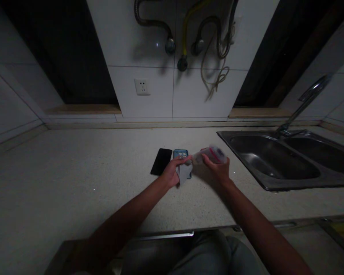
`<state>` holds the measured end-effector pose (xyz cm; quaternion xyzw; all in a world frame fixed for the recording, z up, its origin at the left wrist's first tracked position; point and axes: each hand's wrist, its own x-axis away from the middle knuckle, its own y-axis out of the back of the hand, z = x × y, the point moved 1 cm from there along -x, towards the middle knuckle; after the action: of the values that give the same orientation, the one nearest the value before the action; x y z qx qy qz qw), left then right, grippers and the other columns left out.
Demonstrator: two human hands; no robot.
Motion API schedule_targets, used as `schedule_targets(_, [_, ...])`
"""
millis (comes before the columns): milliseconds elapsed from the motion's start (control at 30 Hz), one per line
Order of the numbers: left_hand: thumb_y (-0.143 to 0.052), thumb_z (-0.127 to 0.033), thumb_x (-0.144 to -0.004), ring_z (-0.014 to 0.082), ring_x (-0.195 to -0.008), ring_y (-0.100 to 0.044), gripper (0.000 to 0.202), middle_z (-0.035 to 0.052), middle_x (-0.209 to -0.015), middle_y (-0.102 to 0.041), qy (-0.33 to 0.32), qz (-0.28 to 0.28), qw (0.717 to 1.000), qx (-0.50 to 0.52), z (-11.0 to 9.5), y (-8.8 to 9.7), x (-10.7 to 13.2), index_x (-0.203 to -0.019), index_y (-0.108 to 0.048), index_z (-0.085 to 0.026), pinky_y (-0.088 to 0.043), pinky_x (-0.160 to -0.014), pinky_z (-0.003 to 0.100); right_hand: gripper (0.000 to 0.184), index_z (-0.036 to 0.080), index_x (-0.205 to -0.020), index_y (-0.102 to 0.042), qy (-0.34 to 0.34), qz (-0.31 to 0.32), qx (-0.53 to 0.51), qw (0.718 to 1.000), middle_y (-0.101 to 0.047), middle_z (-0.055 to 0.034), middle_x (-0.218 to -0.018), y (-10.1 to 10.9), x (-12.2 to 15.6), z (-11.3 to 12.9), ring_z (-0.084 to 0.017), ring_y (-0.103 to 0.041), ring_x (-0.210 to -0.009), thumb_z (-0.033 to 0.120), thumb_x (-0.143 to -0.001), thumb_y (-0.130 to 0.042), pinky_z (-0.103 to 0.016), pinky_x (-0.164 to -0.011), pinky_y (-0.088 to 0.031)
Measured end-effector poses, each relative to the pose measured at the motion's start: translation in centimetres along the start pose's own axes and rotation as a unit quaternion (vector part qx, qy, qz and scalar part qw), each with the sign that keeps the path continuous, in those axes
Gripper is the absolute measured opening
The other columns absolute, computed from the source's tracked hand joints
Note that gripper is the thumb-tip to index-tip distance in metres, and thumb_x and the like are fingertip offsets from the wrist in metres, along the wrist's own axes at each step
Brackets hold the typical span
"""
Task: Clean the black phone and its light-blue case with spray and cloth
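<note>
My left hand (172, 172) pinches a small grey wipe (184, 172) that hangs down from its fingers. My right hand (218, 168) grips a soft pale packet (211, 154) with red print, held just above the counter. The wipe's upper end meets the packet's opening between the two hands. A black phone (161, 161) lies flat on the counter to the left of my left hand. A blue-cased phone (180, 154) lies beside it, partly hidden behind the wipe and my fingers.
A pale speckled counter (74, 172) runs wide to the left. A steel double sink (278, 160) with a tap (304, 103) sits at the right. Hoses (189, 34) and a wall socket (142, 87) are on the tiled wall behind. Dark windows flank the wall.
</note>
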<state>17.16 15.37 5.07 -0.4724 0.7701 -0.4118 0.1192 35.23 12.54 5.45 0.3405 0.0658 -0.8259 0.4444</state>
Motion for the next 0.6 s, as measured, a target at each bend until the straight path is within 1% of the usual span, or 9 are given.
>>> schedule_targets(67, [-0.077, -0.014, -0.066, 0.0187, -0.085, -0.071, 0.013, 0.0116, -0.098, -0.076, -0.022, 0.007, 1.0, -0.004, -0.2, -0.1, 0.0, -0.076, -0.07, -0.013, -0.052, -0.088, 0.03, 0.04, 0.017, -0.081, -0.07, -0.03, -0.054, 0.009, 0.998, -0.074, -0.0073, -0.075, 0.5, -0.5, -0.4, -0.024, -0.069, -0.067, 0.054, -0.068, -0.078, -0.037, -0.068, -0.058])
schedule_targets(100, [-0.078, -0.014, -0.065, 0.0192, -0.087, -0.071, 0.013, 0.0115, -0.099, -0.076, -0.034, 0.005, 0.999, -0.006, -0.4, -0.1, 0.0, -0.075, -0.069, -0.013, -0.052, -0.09, 0.031, 0.042, 0.017, -0.08, -0.07, -0.033, -0.07, 0.024, 0.997, -0.073, -0.0076, -0.074, 0.8, -0.9, -0.5, -0.024, -0.068, -0.067, 0.056, -0.067, -0.078, -0.038, -0.069, -0.057])
schedule_targets(167, [-0.077, -0.013, -0.065, 0.0196, -0.09, -0.071, 0.014, 0.0111, -0.099, -0.076, -0.053, -0.007, 0.999, -0.003, -0.9, -0.1, 0.0, -0.076, -0.069, -0.014, -0.052, -0.092, 0.032, 0.044, 0.017, -0.081, -0.07, -0.027, -0.084, 0.074, 0.993, -0.073, -0.0085, -0.077, 1.5, -1.6, -0.6, -0.026, -0.068, -0.07, 0.058, -0.068, -0.076, -0.04, -0.073, -0.056])
schedule_targets(233, [-0.075, -0.013, -0.065, 0.0205, -0.092, -0.072, 0.012, 0.0112, -0.097, -0.076, -0.064, -0.026, 0.997, 0.015, -1.5, 0.1, 0.0, -0.074, -0.067, -0.015, -0.051, -0.096, 0.035, 0.047, 0.016, -0.083, -0.07, -0.033, -0.082, 0.137, 0.987, -0.073, -0.0096, -0.079, 2.3, -2.2, -0.9, -0.027, -0.069, -0.074, 0.061, -0.07, -0.072, -0.041, -0.076, -0.054])
schedule_targets(333, [-0.073, -0.013, -0.068, 0.0218, -0.094, -0.072, 0.011, 0.012, -0.096, -0.076, -0.082, -0.05, 0.994, 0.047, -2.1, 0.1, -0.1, -0.073, -0.064, -0.015, -0.049, -0.1, 0.037, 0.048, 0.017, -0.085, -0.072, -0.066, -0.06, 0.233, 0.968, -0.073, -0.0104, -0.078, 3.4, -2.8, -1.9, -0.029, -0.068, -0.075, 0.063, -0.072, -0.068, -0.042, -0.075, -0.052])
schedule_targets(400, [-0.073, -0.015, -0.069, 0.0226, -0.094, -0.073, 0.012, 0.0122, -0.096, -0.076, -0.095, -0.055, 0.992, 0.055, -2.3, 0.0, -0.1, -0.075, -0.062, -0.015, -0.049, -0.101, 0.039, 0.047, 0.018, -0.086, -0.072, -0.085, -0.045, 0.266, 0.959, -0.073, -0.0099, -0.078, 3.9, -3.0, -2.7, -0.029, -0.067, -0.075, 0.062, -0.072, -0.067, -0.04, -0.074, -0.051])
schedule_targets(500, [-0.074, -0.016, -0.07, 0.024, -0.094, -0.073, 0.016, 0.0125, -0.097, -0.076, -0.105, -0.049, 0.992, 0.047, -2.3, -0.2, -0.1, -0.08, -0.061, -0.016, -0.05, -0.099, 0.042, 0.049, 0.019, -0.09, -0.072, -0.101, -0.045, 0.254, 0.961, -0.073, -0.008, -0.078, 4.3, -3.0, -3.8, -0.027, -0.067, -0.075, 0.063, -0.072, -0.066, -0.038, -0.072, -0.051])
schedule_targets(600, [-0.074, -0.016, -0.07, 0.0242, -0.093, -0.073, 0.018, 0.0115, -0.095, -0.076, -0.104, -0.043, 0.993, 0.034, -2.1, -0.1, -0.1, -0.081, -0.06, -0.016, -0.051, -0.098, 0.042, 0.053, 0.018, -0.094, -0.072, -0.116, -0.045, 0.225, 0.966, -0.072, -0.0076, -0.079, 4.2, -3.0, -3.9, -0.027, -0.067, -0.078, 0.065, -0.07, -0.067, -0.04, -0.075, -0.051])
